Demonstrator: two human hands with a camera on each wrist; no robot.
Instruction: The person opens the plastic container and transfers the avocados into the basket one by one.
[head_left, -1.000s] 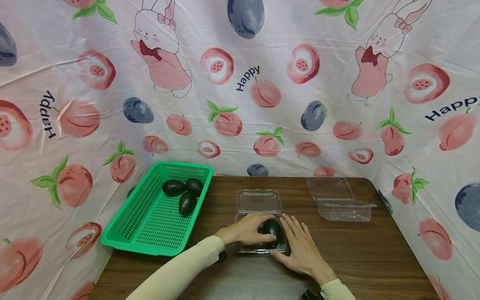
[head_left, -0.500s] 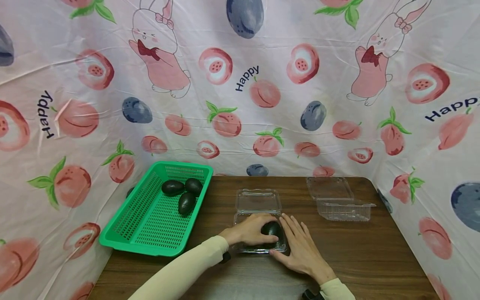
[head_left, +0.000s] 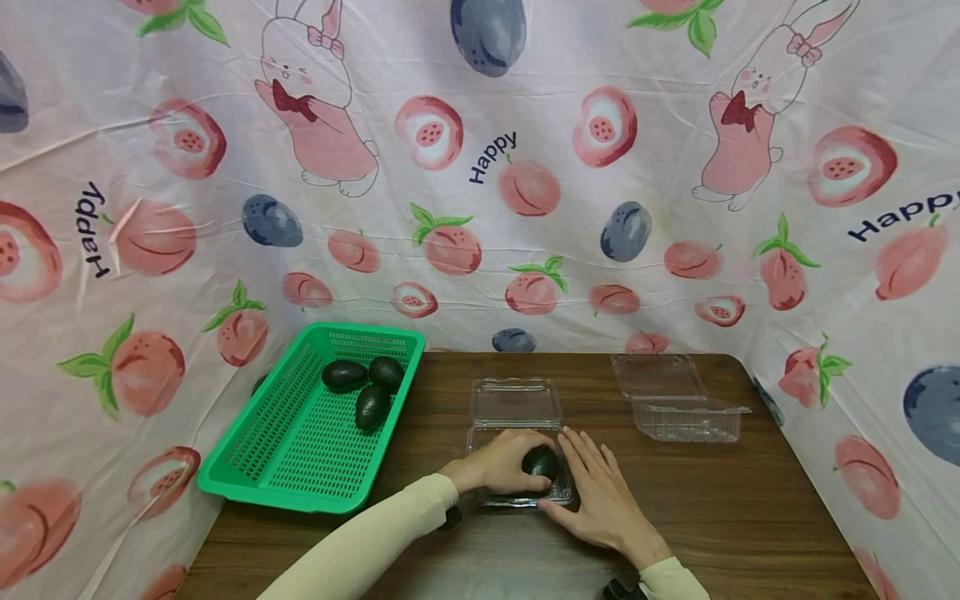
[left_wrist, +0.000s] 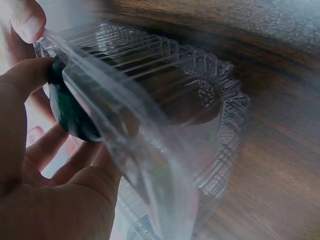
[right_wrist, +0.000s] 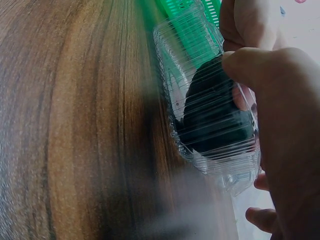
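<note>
A clear plastic clamshell box point(head_left: 517, 502) lies with its lid point(head_left: 516, 402) folded back, in the middle of the table. My left hand point(head_left: 506, 463) grips a dark avocado point(head_left: 540, 463) in the box's right half, thumb on the near side and fingers curled over the far side. In the left wrist view the avocado point(left_wrist: 72, 110) shows between thumb and fingers, behind the clear wall. My right hand point(head_left: 600, 496) rests along the box's right side, fingers straight, thumb at the front right corner. Through the plastic, the right wrist view shows the avocado point(right_wrist: 212, 110) inside.
To the left stands a green plastic basket point(head_left: 300, 450) with several avocados point(head_left: 372, 407) near its back right. Another clear clamshell point(head_left: 688, 421), lid up, sits at the back right of the wooden table point(head_left: 720, 517). A fruit-print cloth point(head_left: 465, 333) hangs behind.
The avocado has shifted slightly left and settled in the box, with the left hand still around it. My right hand has stayed at the box's side.
</note>
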